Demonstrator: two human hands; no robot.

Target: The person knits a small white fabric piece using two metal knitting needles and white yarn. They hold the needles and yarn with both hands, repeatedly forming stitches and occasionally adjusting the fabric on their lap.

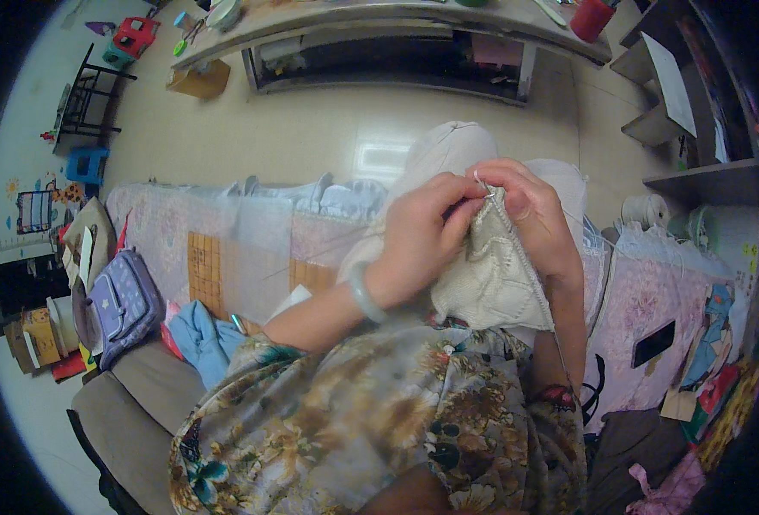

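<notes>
My left hand (pixel 428 219), with a pale green bangle (pixel 365 293) on its wrist, pinches the top corner of a cream knitted piece (pixel 498 286). Against the same corner, my right hand (pixel 537 209) holds the work, a white yarn loop over one finger. Stitches line the right edge of the knitting along a thin needle (pixel 563 367) that slants down past my right forearm. Faint thin needles (pixel 312 252) stick out leftward beneath my left hand. The needle tips are mostly covered by my fingers. The fabric hangs over my lap, its lower part bunched.
A cone of white yarn (pixel 645 210) stands at right, near a phone (pixel 654 344) on the pink sofa cover (pixel 637 290). On the left are a purple backpack (pixel 125 302) and blue cloth (pixel 202 341). A long table (pixel 379 19) spans the far side.
</notes>
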